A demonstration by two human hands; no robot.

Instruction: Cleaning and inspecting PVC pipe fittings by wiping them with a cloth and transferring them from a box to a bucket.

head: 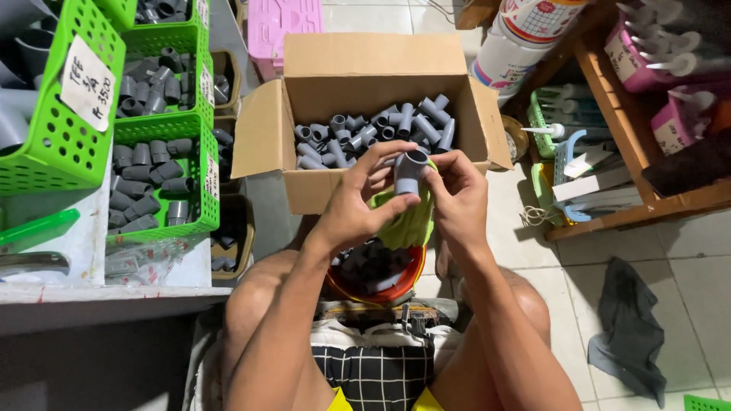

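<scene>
Both my hands meet in front of an open cardboard box [320, 190] full of grey pipe fittings [381, 131]. A single grey pipe fitting [409, 169] is pinched between the fingers of my left hand [358, 202] and my right hand [455, 194]. A yellow-green cloth [407, 224] hangs under the fitting, pressed against my palms. Below my hands, between my knees, sits a red bowl [411, 280] with several dark fittings in it.
Green plastic baskets [164, 129] of grey fittings line shelves at the left. A wooden shelf [617, 114] with pink bins and white parts stands at the right. A dark rag [628, 331] lies on the tiled floor. A pink container [278, 23] sits behind the box.
</scene>
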